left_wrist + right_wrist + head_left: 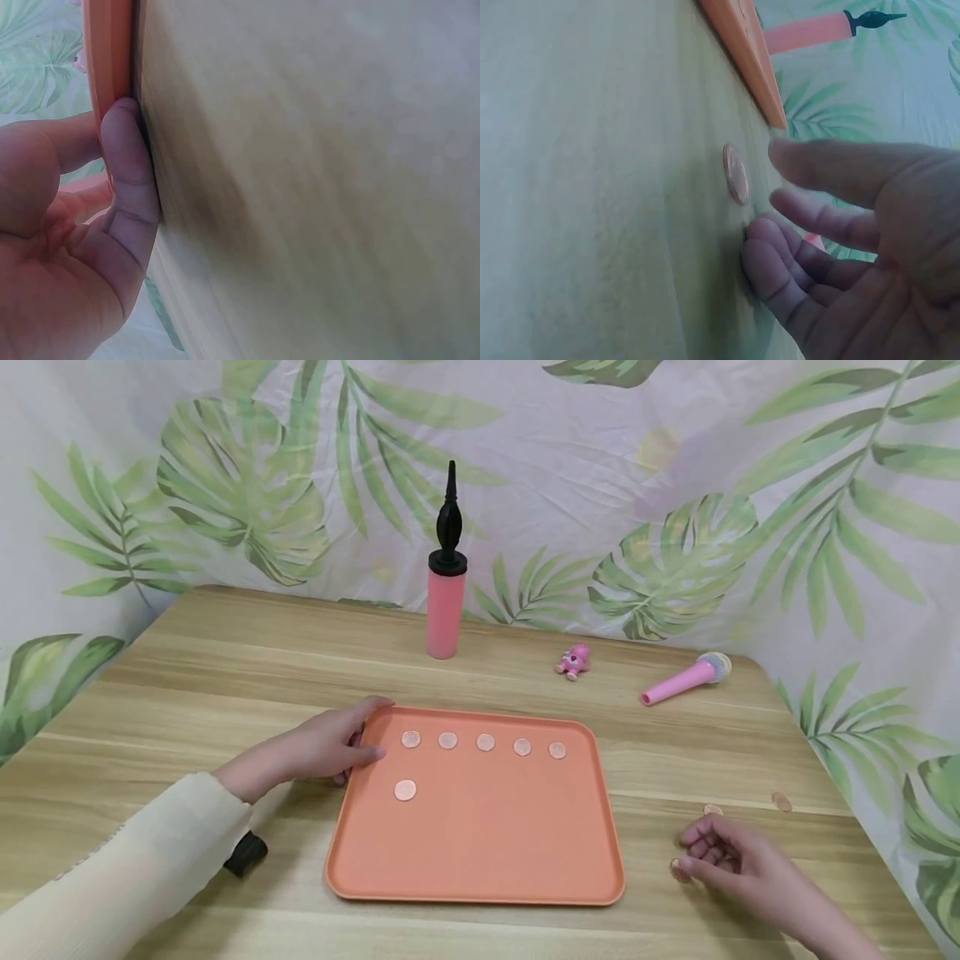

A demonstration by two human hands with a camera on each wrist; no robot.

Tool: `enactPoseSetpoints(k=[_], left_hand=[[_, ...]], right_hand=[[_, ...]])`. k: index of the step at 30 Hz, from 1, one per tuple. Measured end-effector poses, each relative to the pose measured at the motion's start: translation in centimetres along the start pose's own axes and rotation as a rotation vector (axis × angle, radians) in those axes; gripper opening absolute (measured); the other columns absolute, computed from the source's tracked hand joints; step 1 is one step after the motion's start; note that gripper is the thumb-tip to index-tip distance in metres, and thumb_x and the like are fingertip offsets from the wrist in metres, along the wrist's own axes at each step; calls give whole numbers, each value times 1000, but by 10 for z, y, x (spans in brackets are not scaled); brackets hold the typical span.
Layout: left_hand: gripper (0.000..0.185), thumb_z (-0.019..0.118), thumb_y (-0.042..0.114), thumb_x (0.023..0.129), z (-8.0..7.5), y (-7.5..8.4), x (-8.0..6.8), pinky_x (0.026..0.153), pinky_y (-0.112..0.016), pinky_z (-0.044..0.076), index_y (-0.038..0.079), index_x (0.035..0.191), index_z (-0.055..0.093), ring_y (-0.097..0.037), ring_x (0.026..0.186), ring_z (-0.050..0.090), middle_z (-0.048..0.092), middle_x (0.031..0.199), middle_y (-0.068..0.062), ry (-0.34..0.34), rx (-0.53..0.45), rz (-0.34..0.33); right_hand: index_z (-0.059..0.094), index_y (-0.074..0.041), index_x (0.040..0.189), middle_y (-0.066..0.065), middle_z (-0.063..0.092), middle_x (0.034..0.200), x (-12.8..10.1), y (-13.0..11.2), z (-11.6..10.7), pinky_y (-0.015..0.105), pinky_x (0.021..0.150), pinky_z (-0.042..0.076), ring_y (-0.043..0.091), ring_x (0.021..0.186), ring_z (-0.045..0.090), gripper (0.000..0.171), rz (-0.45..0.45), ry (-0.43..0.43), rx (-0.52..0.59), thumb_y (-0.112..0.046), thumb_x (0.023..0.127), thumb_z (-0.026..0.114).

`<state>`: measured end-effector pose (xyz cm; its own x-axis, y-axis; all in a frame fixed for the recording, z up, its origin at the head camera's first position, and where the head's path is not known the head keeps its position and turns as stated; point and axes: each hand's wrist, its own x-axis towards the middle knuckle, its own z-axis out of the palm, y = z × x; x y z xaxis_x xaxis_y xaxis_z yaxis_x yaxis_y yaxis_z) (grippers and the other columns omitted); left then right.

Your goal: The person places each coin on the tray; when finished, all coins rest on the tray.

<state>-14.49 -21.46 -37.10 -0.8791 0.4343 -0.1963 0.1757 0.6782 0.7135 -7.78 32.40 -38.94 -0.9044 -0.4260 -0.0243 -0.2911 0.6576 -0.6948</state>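
Note:
An orange tray (480, 852) lies mid-table. It carries a row of several copper coins (485, 742) along its far side and one more coin (405, 790) below the row's left end. My left hand (330, 747) grips the tray's far-left corner, its fingers curled over the rim. In the left wrist view the thumb (127, 165) presses against the tray's edge (109, 52). My right hand (712, 852) rests on the wood right of the tray with loosely bent fingers (802, 217). It holds nothing, and a loose coin (678, 870) (735, 174) lies just beside its fingertips.
Two more coins (712, 809) (782, 802) lie on the table to the right. At the back stand a pink balloon pump (446, 602), a small pink toy (573, 660) and a pink toy microphone (682, 681). A black object (246, 853) sits by my left sleeve.

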Motion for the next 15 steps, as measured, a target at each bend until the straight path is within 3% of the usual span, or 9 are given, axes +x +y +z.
enactPoseSetpoints(k=[5,10,15], left_hand=[[66,66,16,104,0,0,1,51,-31,52,1,158,31,-14,51,55,53,67,-4,-1,0,-1],[68,66,16,104,0,-1,1,51,-31,52,1,159,30,-14,52,56,53,68,-4,0,5,-16],[68,66,15,104,0,0,1,51,-31,52,0,159,29,-14,52,56,54,68,-4,-2,6,-9]], right_hand=[[66,-6,109,-7,65,90,-3,1,2,21,61,50,-2,77,56,22,30,-8,-50,-12,93,80],[64,-6,109,-5,62,91,-2,1,2,21,60,49,-3,78,54,21,3,-57,-52,-12,95,78],[66,-9,104,-9,63,89,-3,3,3,20,60,49,-3,77,55,14,-24,-46,-52,-11,95,77]])
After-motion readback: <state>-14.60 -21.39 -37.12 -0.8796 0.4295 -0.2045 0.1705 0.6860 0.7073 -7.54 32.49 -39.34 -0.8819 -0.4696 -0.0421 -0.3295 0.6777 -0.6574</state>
